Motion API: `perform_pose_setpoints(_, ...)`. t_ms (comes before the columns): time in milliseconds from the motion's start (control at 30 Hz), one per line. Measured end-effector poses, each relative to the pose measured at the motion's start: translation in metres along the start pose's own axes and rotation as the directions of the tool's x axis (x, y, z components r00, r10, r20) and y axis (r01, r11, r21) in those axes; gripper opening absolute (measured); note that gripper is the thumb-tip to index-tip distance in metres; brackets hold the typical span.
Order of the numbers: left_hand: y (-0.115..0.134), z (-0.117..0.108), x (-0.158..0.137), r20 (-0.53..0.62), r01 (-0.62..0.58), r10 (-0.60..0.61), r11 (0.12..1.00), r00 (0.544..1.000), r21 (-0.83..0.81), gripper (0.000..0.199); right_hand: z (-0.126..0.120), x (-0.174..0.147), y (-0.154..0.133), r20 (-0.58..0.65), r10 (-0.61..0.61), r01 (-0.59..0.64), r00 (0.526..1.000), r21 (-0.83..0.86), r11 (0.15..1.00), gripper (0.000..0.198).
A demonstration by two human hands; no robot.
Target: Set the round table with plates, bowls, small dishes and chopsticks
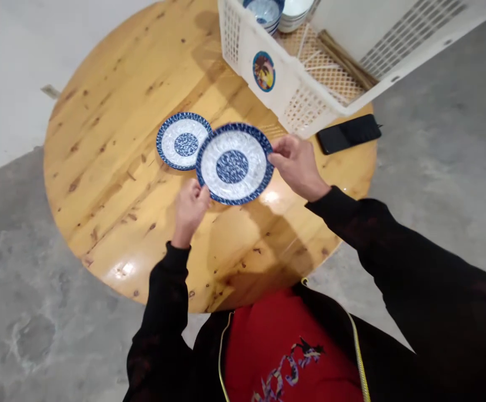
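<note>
Between my two hands a blue-and-white plate (233, 192) is held above the table, its patterned face turned up toward me. My left hand (192, 206) pinches the rim at the lower left. On the right side of the rim, my right hand (299, 164) grips with thumb and fingers. A second plate (171, 143) of the same pattern lies on the wooden table, just left of the held one, which covers part of its right edge. Whether more plates sit under that one I cannot tell.
A white plastic basket (276, 95) stands at the back right of the round table (112, 139). Inside are stacked blue bowls (264, 12), white bowls (295, 11) and a bundle of brown sticks (347, 61). A black phone (349, 134) lies by the table's right edge.
</note>
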State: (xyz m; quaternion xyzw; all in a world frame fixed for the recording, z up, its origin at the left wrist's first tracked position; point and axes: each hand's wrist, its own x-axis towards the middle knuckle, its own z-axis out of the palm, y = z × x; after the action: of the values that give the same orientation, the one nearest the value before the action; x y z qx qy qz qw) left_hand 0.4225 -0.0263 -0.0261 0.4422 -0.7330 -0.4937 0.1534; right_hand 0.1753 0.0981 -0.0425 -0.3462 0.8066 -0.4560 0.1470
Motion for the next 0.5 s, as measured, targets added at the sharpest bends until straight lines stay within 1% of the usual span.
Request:
perform_pose_setpoints(33, 0.000, 0.014, -0.018, 0.067, 0.028, -0.026, 0.999, 0.997, -0.033, 0.023, -0.016, -0.024, 0.006, -0.001, 0.060, -0.060, 0.998, -0.036, 0.998, 0.005)
perform_pose_setpoints(100, -0.008, 0.044, -0.049, 0.202, 0.117, -0.090, 0.985, 0.975, -0.127, 0.027, -0.040, -0.070, 0.021, 0.002, 0.196, -0.195, 0.981, -0.085, 0.977, 0.004)
perform_pose_setpoints(167, -0.020, 0.072, -0.075, 0.275, 0.191, -0.134, 0.963, 0.952, -0.191, 0.031, -0.057, -0.113, 0.038, 0.010, 0.324, -0.323, 0.946, -0.062, 0.944, 0.004)
perform_pose_setpoints(233, -0.033, 0.095, -0.096, 0.331, 0.225, -0.148, 0.952, 0.932, -0.208, 0.030, -0.067, -0.149, 0.053, -0.004, 0.437, -0.437, 0.899, -0.024, 0.899, 0.006)
perform_pose_setpoints(267, -0.038, 0.103, -0.105, 0.348, 0.235, -0.151, 0.949, 0.925, -0.212, 0.029, -0.071, -0.164, 0.059, -0.008, 0.474, -0.474, 0.880, -0.003, 0.880, 0.007)
perform_pose_setpoints(300, -0.042, 0.110, -0.114, 0.356, 0.241, -0.155, 0.948, 0.921, -0.209, 0.029, -0.073, -0.177, 0.064, -0.010, 0.501, -0.501, 0.865, 0.017, 0.865, 0.008)
perform_pose_setpoints(367, -0.048, 0.119, -0.128, 0.343, 0.243, -0.170, 0.953, 0.924, -0.182, 0.029, -0.075, -0.196, 0.073, -0.012, 0.525, -0.523, 0.851, 0.058, 0.850, 0.010)
perform_pose_setpoints(433, -0.052, 0.124, -0.138, 0.297, 0.231, -0.184, 0.964, 0.937, -0.129, 0.031, -0.075, -0.206, 0.081, -0.018, 0.532, -0.529, 0.846, 0.092, 0.844, 0.010)
perform_pose_setpoints(500, -0.054, 0.127, -0.143, 0.240, 0.212, -0.189, 0.975, 0.952, -0.071, 0.030, -0.072, -0.208, 0.088, -0.020, 0.533, -0.528, 0.846, 0.108, 0.842, 0.010)
